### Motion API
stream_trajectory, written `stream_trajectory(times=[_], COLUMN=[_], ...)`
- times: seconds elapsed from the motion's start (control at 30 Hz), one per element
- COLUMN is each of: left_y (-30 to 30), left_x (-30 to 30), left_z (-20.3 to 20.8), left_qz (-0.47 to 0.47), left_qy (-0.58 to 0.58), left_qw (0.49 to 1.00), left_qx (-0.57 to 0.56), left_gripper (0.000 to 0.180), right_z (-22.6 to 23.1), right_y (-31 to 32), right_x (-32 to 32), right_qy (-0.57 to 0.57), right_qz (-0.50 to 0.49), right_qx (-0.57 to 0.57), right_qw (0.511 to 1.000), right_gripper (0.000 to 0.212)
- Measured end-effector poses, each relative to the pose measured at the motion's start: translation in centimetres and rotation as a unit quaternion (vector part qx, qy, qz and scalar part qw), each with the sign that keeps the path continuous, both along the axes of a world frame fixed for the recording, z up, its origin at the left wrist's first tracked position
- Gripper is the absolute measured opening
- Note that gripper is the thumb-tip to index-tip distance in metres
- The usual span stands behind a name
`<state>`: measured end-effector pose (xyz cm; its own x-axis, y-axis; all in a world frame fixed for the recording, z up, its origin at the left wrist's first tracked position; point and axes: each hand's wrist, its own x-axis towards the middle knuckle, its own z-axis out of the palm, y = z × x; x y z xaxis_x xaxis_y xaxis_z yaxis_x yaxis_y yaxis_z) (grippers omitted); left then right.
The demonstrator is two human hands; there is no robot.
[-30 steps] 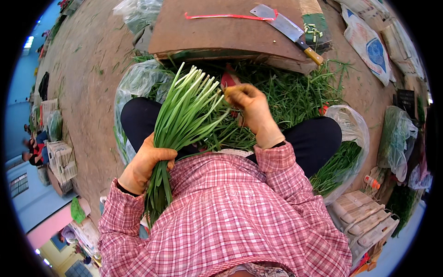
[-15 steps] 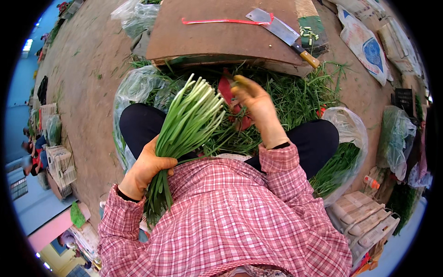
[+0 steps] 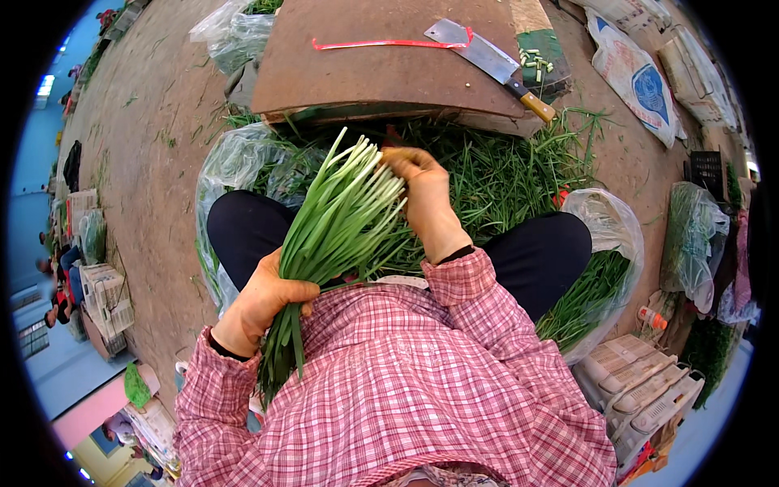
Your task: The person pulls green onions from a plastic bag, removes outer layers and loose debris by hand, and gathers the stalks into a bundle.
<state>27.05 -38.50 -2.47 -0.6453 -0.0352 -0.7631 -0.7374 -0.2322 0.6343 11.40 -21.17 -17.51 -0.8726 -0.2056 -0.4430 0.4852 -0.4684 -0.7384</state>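
Observation:
A thick bunch of garlic chives [image 3: 341, 215] is tilted up across my lap, pale stem ends at the top and green leaves hanging below. My left hand [image 3: 264, 304], in an orange-tan glove, is wrapped round its lower part. At the pale ends, my right hand [image 3: 426, 191], gloved the same way, has its fingers bent and pressed together on the outer stems; the fingertips are partly hidden. A heap of loose green leaves [image 3: 511, 174] lies between my knees and the low brown-topped table [image 3: 365, 85].
On the table lie a cleaver [image 3: 487, 58] with a wooden handle and a red strip [image 3: 381, 43]. Cut stem pieces [image 3: 535, 61] sit beside them. Plastic bags of greens stand at my left [image 3: 223, 178] and right [image 3: 623, 219]. A pale plastic crate [image 3: 637, 381] is at lower right.
My right hand has moved left, from above the leaf heap to the chives' pale ends, and its fingers have closed there. The bunch stays in my left hand.

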Motion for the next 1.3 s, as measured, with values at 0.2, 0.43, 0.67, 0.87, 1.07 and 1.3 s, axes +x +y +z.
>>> stream_trajectory(times=[0.2, 0.43, 0.67, 0.87, 1.07, 1.3], left_y=[-0.7, -0.2, -0.6, -0.2, -0.3, -0.9], left_x=[0.7, 0.0, 0.2, 0.9, 0.5, 1.5], left_z=[-0.3, 0.0, 0.2, -0.1, -0.4, -0.8], left_qz=[0.004, 0.010, -0.021, -0.016, -0.058, -0.058], left_qy=[-0.025, -0.022, -0.060, -0.037, -0.041, -0.058], left_qw=[1.000, 0.998, 0.996, 0.995, 0.996, 0.996], left_qx=[0.009, 0.065, 0.069, 0.092, 0.051, 0.030], left_gripper=[0.050, 0.047, 0.041, 0.042, 0.041, 0.043], right_z=[3.0, 3.1, 4.7, 0.5, 4.8, 1.9], right_y=[3.5, 1.3, 2.9, 4.1, 3.6, 5.3], right_x=[-2.0, -1.7, -2.1, -4.6, -2.7, -4.5], right_qy=[0.105, 0.032, 0.103, 0.044, 0.132, 0.076], right_qz=[0.141, 0.140, 0.194, 0.037, 0.322, 0.142], right_qx=[-0.033, -0.020, -0.041, -0.101, -0.011, -0.057], right_qw=[0.984, 0.989, 0.975, 0.993, 0.938, 0.985], right_gripper=[0.030, 0.027, 0.031, 0.032, 0.037, 0.030])
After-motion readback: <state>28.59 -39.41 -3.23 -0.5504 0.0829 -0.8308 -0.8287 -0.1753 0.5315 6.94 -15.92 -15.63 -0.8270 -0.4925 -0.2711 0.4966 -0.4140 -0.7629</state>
